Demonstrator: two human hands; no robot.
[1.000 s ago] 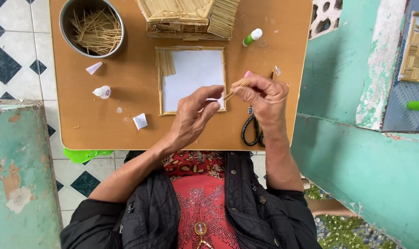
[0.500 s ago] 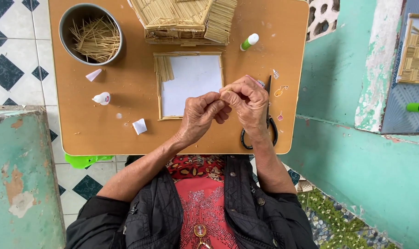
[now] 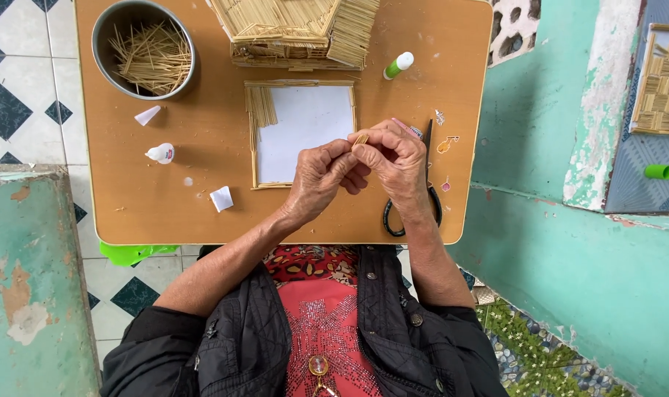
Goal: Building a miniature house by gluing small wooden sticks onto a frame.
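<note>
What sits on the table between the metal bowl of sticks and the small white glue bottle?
In the head view, a small white paper cone lies between the metal bowl and the glue bottle.

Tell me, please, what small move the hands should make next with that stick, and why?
Probably lower the stick onto the white square. Both hands pinch it just above the sheet, and only the square's left edge carries a row of sticks.

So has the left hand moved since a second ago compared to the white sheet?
Yes. The left hand has shifted right, toward the right hand, and now overlaps the lower right corner of the white sheet.
</note>
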